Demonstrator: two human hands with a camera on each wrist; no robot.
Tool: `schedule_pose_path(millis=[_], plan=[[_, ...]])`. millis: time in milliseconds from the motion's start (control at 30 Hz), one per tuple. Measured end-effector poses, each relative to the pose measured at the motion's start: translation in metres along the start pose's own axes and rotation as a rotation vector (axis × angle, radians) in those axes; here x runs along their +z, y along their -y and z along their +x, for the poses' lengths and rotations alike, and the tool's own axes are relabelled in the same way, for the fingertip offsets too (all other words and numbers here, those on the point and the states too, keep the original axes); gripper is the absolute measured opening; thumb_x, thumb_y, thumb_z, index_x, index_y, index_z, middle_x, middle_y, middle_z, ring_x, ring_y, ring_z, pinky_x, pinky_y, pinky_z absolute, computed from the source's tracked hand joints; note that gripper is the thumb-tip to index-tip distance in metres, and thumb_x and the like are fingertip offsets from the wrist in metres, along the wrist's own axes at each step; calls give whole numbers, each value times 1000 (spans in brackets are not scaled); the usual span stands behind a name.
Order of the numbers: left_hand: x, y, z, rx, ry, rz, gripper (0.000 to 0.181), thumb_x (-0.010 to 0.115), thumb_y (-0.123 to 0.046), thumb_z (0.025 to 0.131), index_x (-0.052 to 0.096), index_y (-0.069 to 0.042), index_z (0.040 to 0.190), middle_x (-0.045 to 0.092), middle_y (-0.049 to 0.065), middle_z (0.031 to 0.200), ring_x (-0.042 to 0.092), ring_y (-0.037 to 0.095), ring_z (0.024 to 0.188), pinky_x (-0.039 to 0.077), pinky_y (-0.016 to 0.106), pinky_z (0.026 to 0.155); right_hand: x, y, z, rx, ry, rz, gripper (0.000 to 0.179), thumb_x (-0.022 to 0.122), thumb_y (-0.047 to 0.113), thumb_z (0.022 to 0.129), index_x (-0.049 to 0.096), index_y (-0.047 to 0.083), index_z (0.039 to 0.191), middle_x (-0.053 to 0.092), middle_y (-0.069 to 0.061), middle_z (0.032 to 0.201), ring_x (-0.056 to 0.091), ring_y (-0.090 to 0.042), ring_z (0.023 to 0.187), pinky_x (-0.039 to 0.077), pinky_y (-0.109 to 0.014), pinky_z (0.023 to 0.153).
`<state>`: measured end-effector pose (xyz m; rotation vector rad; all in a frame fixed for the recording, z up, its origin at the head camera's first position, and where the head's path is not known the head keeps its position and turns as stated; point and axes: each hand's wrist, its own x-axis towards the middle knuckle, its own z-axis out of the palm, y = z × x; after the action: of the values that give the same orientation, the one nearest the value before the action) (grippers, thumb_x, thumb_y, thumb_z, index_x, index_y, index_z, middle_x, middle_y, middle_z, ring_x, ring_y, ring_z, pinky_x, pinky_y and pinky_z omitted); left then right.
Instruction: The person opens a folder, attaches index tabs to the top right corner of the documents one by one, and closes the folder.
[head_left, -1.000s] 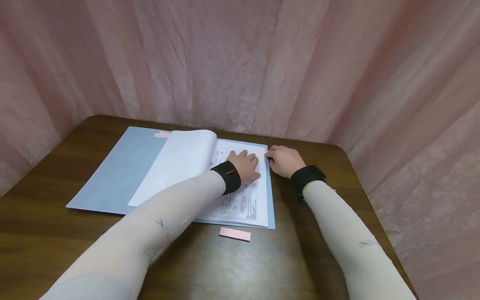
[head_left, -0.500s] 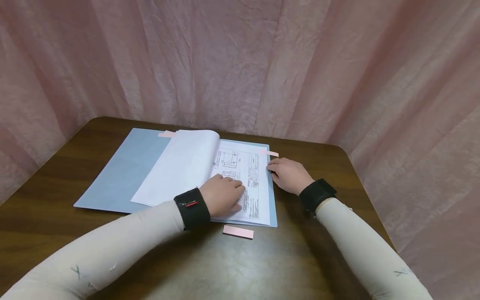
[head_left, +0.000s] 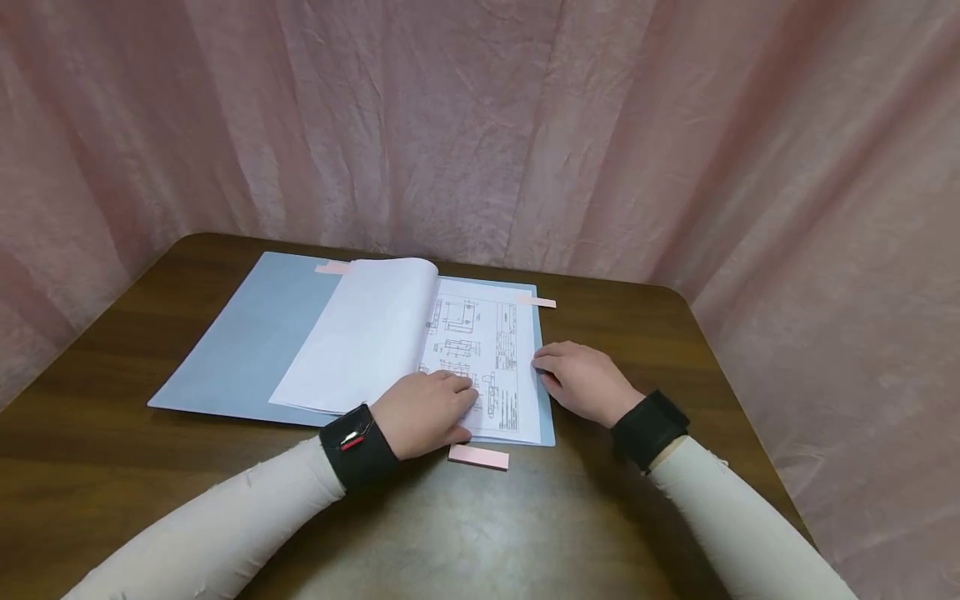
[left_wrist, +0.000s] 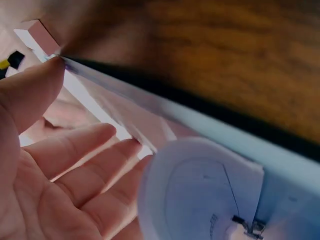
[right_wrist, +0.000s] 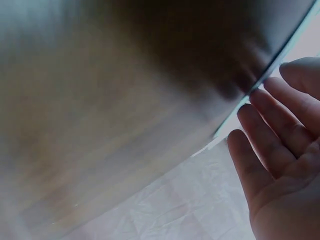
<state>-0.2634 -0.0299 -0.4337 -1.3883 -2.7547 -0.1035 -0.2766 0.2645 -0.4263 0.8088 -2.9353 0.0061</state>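
A light blue folder [head_left: 247, 350] lies spread on the table, with white pages [head_left: 360, 333] folded over to the left. On its right side is a sheet with technical drawings [head_left: 513, 367]. My left hand [head_left: 423, 412] rests low on this sheet, fingers extended and relaxed. A pale pink sticky tab [head_left: 543, 302] sticks out past the sheet's upper right edge. Below that tab, my right hand [head_left: 583, 382] has its fingertips at the folder's right edge. In the right wrist view the fingers [right_wrist: 265, 130] are nearly straight, holding nothing.
A pink sticky-note pad [head_left: 478, 457] lies in front of the folder, close to the left thumb. More pink tabs [head_left: 332, 267] show at the upper left of the folded pages. Pink curtain [head_left: 450, 125] hangs behind the wooden table [head_left: 465, 542].
My left hand has slid down and left over the sheet. My right hand has let go of the upper sticky tab, now seen jutting out, and moved down along the folder's edge.
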Motion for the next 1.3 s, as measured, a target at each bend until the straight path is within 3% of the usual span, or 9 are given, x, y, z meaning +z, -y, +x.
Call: schedule_pose_path(millis=[333,567,767,1000,1300], plan=[[4,-4,-1,7,-60,-3,46,92,-38,93,77,-10,126,79,6,112,72,23,95,62,39,86,-4,23,-33,48,-9,73,32,84,15,100,81,6,130,76,-10,132,73,-28,123,59,-47,102],[2,-5,1,13,-48,3,41,92,-39,93,80,-11,119,79,4,106,71,20,89,62,36,83,-3,32,-49,74,-21,84,35,86,17,99,80,4,131,76,-12,134,72,-29,125,59,-49,103],[-1,-2,1,12,-47,-46,33,92,-36,93,81,-12,112,77,1,97,65,18,80,58,32,76,-3,35,-52,80,-31,72,38,87,20,98,79,4,133,76,-11,134,72,-29,124,59,-48,103],[-4,0,-1,13,-64,-72,22,90,-27,95,82,-13,109,79,1,96,66,17,78,59,32,78,-4,35,-52,79,-33,83,39,86,19,99,79,4,134,76,-11,135,73,-29,124,59,-49,102],[-2,-4,0,3,-126,-54,7,87,-14,97,82,-12,101,77,1,84,64,15,68,51,30,63,-4,35,-50,86,-16,83,37,85,19,99,79,5,134,76,-11,136,72,-29,125,59,-50,104]])
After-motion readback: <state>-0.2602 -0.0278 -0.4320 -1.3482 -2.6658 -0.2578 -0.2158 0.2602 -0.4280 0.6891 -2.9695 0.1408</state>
